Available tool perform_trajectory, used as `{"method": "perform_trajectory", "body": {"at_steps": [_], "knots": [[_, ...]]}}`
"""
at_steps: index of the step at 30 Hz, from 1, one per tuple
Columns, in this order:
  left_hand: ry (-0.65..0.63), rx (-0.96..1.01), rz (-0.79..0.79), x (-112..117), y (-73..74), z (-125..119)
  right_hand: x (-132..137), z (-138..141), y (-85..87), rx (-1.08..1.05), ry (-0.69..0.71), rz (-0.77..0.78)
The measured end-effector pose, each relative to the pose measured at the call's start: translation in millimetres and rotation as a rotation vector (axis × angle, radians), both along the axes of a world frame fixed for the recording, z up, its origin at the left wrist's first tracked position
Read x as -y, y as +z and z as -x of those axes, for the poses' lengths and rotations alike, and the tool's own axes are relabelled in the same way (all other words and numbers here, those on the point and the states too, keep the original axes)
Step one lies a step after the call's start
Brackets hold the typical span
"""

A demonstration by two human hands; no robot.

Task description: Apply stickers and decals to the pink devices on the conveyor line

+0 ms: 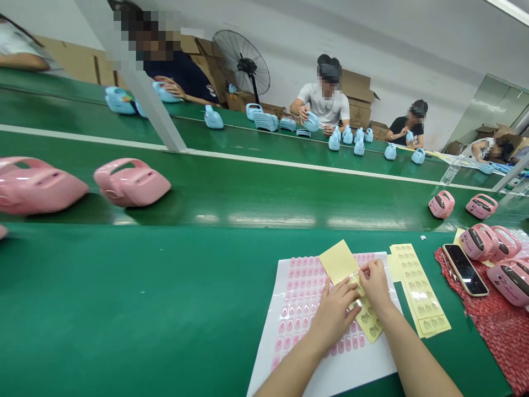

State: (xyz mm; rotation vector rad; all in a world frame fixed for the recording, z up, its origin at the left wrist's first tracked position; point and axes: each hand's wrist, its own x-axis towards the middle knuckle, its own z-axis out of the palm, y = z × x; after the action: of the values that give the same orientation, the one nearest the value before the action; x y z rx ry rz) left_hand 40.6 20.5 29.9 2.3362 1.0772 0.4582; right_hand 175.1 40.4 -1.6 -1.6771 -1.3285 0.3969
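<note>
While both your hands work over the green table (124,309), the head view shows cardboard boxes (356,88) stacked by the far wall, one with its flaps up; you cannot see what is in them. A clear plastic bottle (450,172) lies at a slant on the far side, too small to tell whether it holds anything. Across from you, people handle light-blue cases (214,117) with handles.

In front of you, a strip of yellow labels (369,323) lies aslant on top of a white sheet (351,370) with rows of pink stickers (294,296). A plain yellow paper (338,262) shows at the strip's upper end. Your left hand (336,307) is loosely open, palm down, fingers reaching onto the strip, with a gap between thumb and forefinger. Your right hand (375,282) is narrow, its fingertips drawn together at the strip's upper right edge; you cannot tell what, if anything, is pinched between them.

Just right of the sheet lie more label strips (419,292), overlapping. Beyond them, a phone (465,270) rests partly on red bubble wrap (491,331), beside pink cases (512,282) with handles.
</note>
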Motion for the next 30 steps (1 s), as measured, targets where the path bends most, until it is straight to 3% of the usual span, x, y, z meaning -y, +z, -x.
{"method": "perform_trajectory", "body": {"at_steps": [7,15,22,30], "knots": [[0.005,0.032,-0.031,-0.4,-4.6,0.0,3.2,-1.8,-1.8,0.043,0.064,-0.078],[0.001,0.034,-0.013,0.1,-4.6,0.2,6.4,-4.1,2.7,-0.011,0.122,-0.039],[0.0,0.023,-0.009,0.7,-2.1,0.8,2.4,-5.3,2.0,-0.077,0.026,-0.029],[-0.004,0.033,-0.018,0.4,-4.3,0.5,2.7,-4.0,0.7,0.027,0.064,-0.095]]}}
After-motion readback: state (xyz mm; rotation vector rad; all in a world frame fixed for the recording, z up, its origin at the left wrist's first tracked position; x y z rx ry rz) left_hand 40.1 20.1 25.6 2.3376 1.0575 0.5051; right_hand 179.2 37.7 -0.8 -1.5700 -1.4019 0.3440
